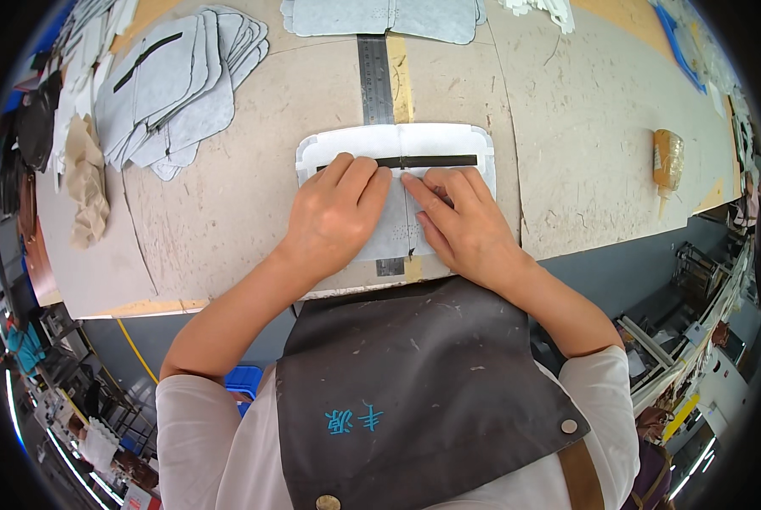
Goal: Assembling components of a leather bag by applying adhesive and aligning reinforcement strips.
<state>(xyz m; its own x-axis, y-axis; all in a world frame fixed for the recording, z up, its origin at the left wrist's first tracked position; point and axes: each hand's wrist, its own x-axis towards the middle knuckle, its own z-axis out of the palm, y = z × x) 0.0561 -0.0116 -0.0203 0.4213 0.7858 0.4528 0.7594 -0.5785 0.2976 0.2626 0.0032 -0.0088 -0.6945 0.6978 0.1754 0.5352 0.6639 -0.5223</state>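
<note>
A pale grey panel [381, 244] with rounded corners lies on the work board right in front of me. A white band [397, 136] runs along its far edge, and a black strip [444, 161] crosses it below that band. My left hand [336, 208] is closed, its bent fingers and thumb together at the strip's left part, covering some of it. Against the panel's middle, just under the strip, rests the index fingertip of my right hand [469, 217]. The right thumb is spread apart from that finger, while the other fingers bend near the strip's right part.
Beyond the panel a steel ruler [375, 81] lies beside a yellow tape strip [400, 76]. Grey panels [164, 76] are stacked at far left, more panels [431, 19] at the far edge. Crumpled brown paper [84, 183] lies left; an amber glue bottle [667, 160] is on the right.
</note>
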